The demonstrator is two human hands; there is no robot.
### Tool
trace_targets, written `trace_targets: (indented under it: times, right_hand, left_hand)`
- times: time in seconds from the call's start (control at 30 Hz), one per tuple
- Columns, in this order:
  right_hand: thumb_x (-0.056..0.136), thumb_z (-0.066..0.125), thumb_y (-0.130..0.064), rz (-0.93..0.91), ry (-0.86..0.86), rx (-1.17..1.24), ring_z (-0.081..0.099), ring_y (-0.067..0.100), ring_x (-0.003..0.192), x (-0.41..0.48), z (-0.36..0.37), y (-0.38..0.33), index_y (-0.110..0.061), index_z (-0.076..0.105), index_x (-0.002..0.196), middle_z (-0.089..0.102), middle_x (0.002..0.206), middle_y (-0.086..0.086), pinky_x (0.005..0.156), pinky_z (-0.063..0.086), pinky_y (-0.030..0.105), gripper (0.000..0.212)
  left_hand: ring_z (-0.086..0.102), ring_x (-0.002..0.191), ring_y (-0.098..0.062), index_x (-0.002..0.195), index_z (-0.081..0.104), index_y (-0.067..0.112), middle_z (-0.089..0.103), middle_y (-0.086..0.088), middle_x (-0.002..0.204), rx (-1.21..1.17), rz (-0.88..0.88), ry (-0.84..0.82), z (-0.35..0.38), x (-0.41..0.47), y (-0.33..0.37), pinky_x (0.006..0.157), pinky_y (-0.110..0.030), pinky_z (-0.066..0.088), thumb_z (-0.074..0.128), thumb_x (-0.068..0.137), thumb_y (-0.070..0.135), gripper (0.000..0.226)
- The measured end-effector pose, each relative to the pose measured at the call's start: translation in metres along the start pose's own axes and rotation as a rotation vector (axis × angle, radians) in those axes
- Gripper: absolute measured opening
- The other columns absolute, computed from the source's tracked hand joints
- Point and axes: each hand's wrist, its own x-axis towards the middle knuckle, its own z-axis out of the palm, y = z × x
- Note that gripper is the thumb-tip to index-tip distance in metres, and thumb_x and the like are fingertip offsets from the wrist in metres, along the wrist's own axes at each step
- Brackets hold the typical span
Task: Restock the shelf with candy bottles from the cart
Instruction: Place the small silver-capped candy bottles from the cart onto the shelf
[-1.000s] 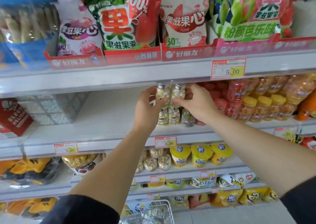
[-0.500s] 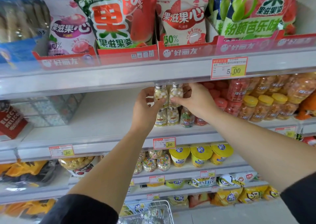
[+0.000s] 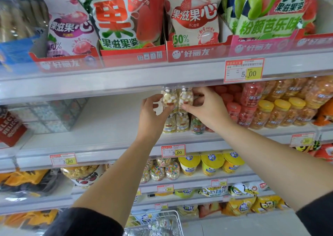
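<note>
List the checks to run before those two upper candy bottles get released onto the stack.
1. Left hand grips left upper bottle: ok.
2. Right hand grips right upper bottle: ok.
3. Both upright: ok.
4. Bases seated on lower bottles: cannot tell, fingers hide them.
5. Caps clear the upper shelf edge: cannot tell.
6. Cart holds spare bottles: ok.

Left hand point(image 3: 153, 113), right hand point(image 3: 207, 108): 2 hands. 4 white candy bottles point(image 3: 185, 98), stacked 2 on 2. 1 green-label bottle point(image 3: 197, 126). 3 yellow-lid jars point(image 3: 282, 109). 3 yellow cups point(image 3: 211, 163) lower down.
</note>
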Motion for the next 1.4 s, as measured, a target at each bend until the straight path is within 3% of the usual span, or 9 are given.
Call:
trace_targets:
  times: [0.1, 0.23, 0.43, 0.93, 1.13, 1.27, 1.4]
  right_hand:
    - [0.073, 0.086, -0.031, 0.008, -0.023, 0.010, 0.064, 0.004, 0.090, 0.002, -0.001, 0.003, -0.021, 0.064, 0.110, 0.068, 0.101, -0.013, 0.084, 0.051, 0.026, 0.044]
    - [0.072, 0.086, -0.034, 0.020, -0.060, 0.006, 0.066, 0.004, 0.096, 0.007, -0.002, 0.006, -0.023, 0.066, 0.110, 0.071, 0.104, -0.012, 0.091, 0.052, 0.032, 0.044]
    - [0.073, 0.086, -0.032, 0.032, -0.087, 0.018, 0.066, 0.001, 0.094, 0.010, -0.002, 0.006, -0.022, 0.066, 0.109, 0.072, 0.102, -0.013, 0.092, 0.053, 0.031, 0.042]
    - [0.075, 0.085, -0.029, 0.013, -0.076, 0.048, 0.066, 0.003, 0.096, 0.005, -0.003, 0.008, -0.021, 0.065, 0.111, 0.072, 0.103, -0.012, 0.093, 0.053, 0.033, 0.042]
    - [0.075, 0.084, -0.032, 0.034, -0.076, 0.045, 0.066, 0.005, 0.100, 0.004, -0.003, 0.012, -0.021, 0.064, 0.113, 0.071, 0.106, -0.012, 0.094, 0.053, 0.038, 0.045]
    - [0.075, 0.083, -0.035, 0.052, -0.004, -0.001, 0.062, 0.010, 0.108, -0.007, -0.004, 0.009, -0.022, 0.063, 0.118, 0.069, 0.114, -0.010, 0.098, 0.049, 0.037, 0.049]
    - [0.082, 0.078, -0.034, 0.038, 0.137, -0.107, 0.055, 0.017, 0.116, -0.041, -0.005, 0.005, -0.021, 0.062, 0.122, 0.065, 0.119, -0.008, 0.101, 0.045, 0.039, 0.045]
  left_hand:
    - [0.046, 0.119, -0.003, 0.120, 0.046, 0.038, 0.047, 0.011, 0.134, 0.012, -0.008, -0.039, -0.003, 0.001, -0.002, 0.093, -0.019, 0.039, 0.072, 0.087, 0.040, 0.042]
    - [0.045, 0.128, -0.001, 0.124, 0.050, 0.030, 0.052, 0.016, 0.137, -0.034, -0.042, -0.102, -0.004, 0.009, -0.007, 0.098, -0.021, 0.039, 0.073, 0.086, 0.043, 0.045]
    - [0.050, 0.123, 0.002, 0.130, 0.053, 0.023, 0.058, 0.018, 0.131, -0.096, -0.052, -0.121, -0.004, 0.011, -0.006, 0.086, -0.012, 0.042, 0.072, 0.088, 0.037, 0.048]
    - [0.049, 0.128, -0.001, 0.131, 0.052, 0.027, 0.056, 0.017, 0.135, -0.099, -0.078, -0.121, -0.006, 0.011, -0.006, 0.097, -0.025, 0.044, 0.073, 0.086, 0.042, 0.052]
    - [0.049, 0.128, -0.002, 0.132, 0.051, 0.029, 0.055, 0.017, 0.136, -0.100, -0.063, -0.117, -0.007, 0.009, -0.004, 0.091, -0.019, 0.044, 0.073, 0.086, 0.042, 0.053]
    - [0.049, 0.128, -0.003, 0.128, 0.048, 0.035, 0.052, 0.018, 0.137, -0.081, -0.061, -0.102, -0.009, 0.001, -0.002, 0.096, -0.026, 0.045, 0.071, 0.088, 0.041, 0.047]
    - [0.050, 0.125, -0.002, 0.133, 0.049, 0.030, 0.052, 0.020, 0.135, -0.069, -0.048, -0.006, -0.015, -0.025, 0.002, 0.096, -0.022, 0.043, 0.067, 0.092, 0.037, 0.045]
